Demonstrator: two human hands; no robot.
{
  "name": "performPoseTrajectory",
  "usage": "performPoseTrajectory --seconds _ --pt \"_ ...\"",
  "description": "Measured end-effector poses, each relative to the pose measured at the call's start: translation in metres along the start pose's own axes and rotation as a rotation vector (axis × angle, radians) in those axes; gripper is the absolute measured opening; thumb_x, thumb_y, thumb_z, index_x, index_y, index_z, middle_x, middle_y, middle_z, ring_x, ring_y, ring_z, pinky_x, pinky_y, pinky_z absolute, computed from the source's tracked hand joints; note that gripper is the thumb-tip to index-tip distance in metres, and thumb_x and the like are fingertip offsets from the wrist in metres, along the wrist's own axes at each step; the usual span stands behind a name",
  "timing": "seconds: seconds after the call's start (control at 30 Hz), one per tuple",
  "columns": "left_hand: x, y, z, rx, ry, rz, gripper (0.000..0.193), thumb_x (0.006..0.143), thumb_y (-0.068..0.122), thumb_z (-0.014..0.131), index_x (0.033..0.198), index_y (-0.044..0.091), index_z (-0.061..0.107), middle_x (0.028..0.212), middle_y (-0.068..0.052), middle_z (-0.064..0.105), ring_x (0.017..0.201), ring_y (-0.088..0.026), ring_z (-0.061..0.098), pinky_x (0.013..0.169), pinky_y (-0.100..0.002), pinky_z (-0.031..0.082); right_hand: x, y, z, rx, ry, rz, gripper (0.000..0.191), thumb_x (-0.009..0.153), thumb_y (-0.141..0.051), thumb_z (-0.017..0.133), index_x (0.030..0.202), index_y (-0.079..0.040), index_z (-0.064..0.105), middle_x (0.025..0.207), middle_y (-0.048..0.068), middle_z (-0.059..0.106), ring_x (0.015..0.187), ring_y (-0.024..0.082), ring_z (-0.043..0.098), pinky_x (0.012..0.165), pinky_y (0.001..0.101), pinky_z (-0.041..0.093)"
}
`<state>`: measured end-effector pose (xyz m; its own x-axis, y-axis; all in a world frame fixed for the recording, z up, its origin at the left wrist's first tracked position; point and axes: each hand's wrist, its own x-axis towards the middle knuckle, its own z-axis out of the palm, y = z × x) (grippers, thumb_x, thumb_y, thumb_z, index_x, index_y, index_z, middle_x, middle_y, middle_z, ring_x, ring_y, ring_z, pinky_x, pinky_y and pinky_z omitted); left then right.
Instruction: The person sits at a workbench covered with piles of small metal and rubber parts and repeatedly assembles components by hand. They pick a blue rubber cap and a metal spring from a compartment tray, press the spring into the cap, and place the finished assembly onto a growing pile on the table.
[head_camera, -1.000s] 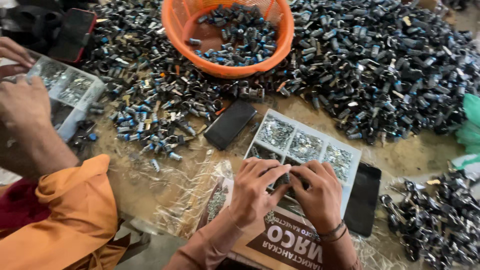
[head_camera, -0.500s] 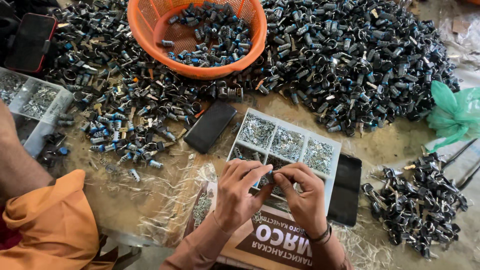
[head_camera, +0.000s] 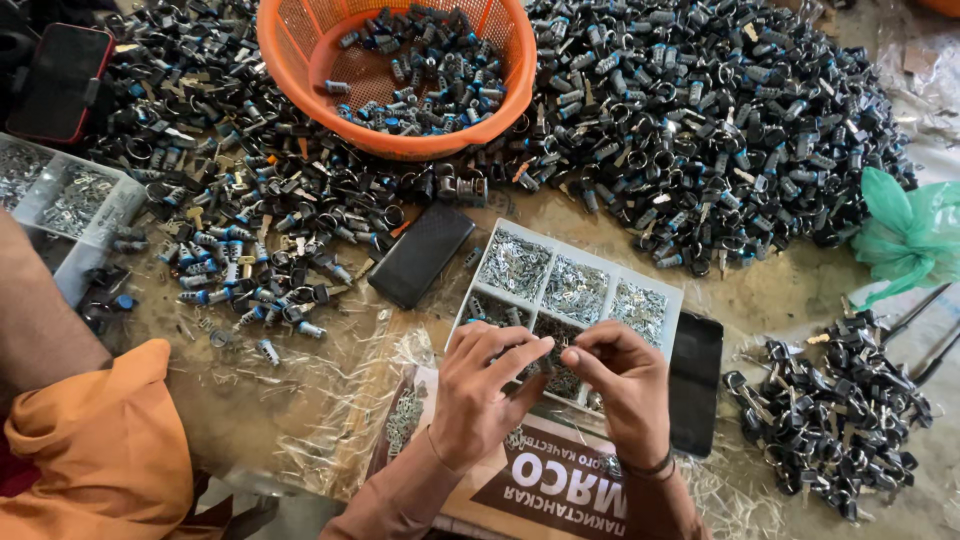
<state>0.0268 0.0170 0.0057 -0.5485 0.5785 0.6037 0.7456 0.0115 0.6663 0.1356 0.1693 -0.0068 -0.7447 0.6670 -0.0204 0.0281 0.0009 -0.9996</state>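
My left hand (head_camera: 482, 390) and my right hand (head_camera: 625, 385) meet fingertip to fingertip over the near side of a white compartment tray (head_camera: 650, 288) filled with small silvery metal parts. Both hands pinch something tiny between thumb and fingers; I cannot make out what it is. The hands hide the tray's near compartments. The tray rests partly on a brown cardboard box (head_camera: 560, 485) with white lettering.
An orange basket (head_camera: 290, 45) holds dark lock cylinders; a large heap (head_camera: 700, 130) of them surrounds it. Two black phones (head_camera: 420, 255) (head_camera: 695, 385) flank the tray. A smaller lock pile (head_camera: 835, 410) lies right. A co-worker's arm (head_camera: 40, 320) and orange garment sit left, beside another tray (head_camera: 70, 200). A green bag (head_camera: 910, 235) lies right.
The view has shifted, so the table slid a little in frame. My hands stayed over the tray, fingertips closer together. The co-worker's hand left the second tray; only the forearm shows.
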Motion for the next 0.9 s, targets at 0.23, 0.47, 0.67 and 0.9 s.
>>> performPoseTrajectory --seconds 0.23,0.47,0.67,0.9 --pt "0.001 0.000 0.000 -0.009 0.017 -0.015 0.043 0.075 0.009 0.086 0.116 0.010 0.073 0.110 -0.005 0.069 0.101 -0.026 0.064 0.095 -0.040 0.050 0.001 -0.022 0.018 -1.052 0.044 -0.489 0.013 0.077 -0.012 0.082 0.089 -0.011 0.077 0.088 0.004 0.071 0.085 0.028 0.061 0.075 0.0381 0.051" --pt "0.002 0.000 0.000 -0.014 0.034 -0.027 0.042 0.075 0.012 0.087 0.115 0.011 0.073 0.108 -0.004 0.069 0.101 -0.027 0.064 0.094 -0.041 0.050 -0.008 -0.018 0.004 -0.487 0.060 -0.349 0.006 0.086 -0.008 0.078 0.090 -0.004 0.075 0.088 0.002 0.067 0.080 0.015 0.060 0.071 0.0291 0.046" --pt "0.002 -0.001 0.001 -0.009 0.037 -0.021 0.040 0.076 0.012 0.087 0.114 0.011 0.074 0.107 -0.004 0.069 0.101 -0.026 0.064 0.095 -0.041 0.050 -0.013 -0.007 0.001 -0.304 -0.059 -0.200 0.007 0.090 -0.008 0.075 0.090 -0.001 0.075 0.089 0.003 0.065 0.076 0.009 0.056 0.065 0.0240 0.044" --pt "0.002 0.000 0.000 0.007 0.033 -0.001 0.043 0.075 0.010 0.086 0.116 0.009 0.073 0.107 -0.005 0.068 0.101 -0.028 0.063 0.094 -0.041 0.050 -0.012 -0.016 0.004 -0.387 -0.047 -0.232 0.007 0.086 -0.008 0.078 0.089 -0.002 0.078 0.085 0.002 0.067 0.073 0.009 0.057 0.061 0.0241 0.044"
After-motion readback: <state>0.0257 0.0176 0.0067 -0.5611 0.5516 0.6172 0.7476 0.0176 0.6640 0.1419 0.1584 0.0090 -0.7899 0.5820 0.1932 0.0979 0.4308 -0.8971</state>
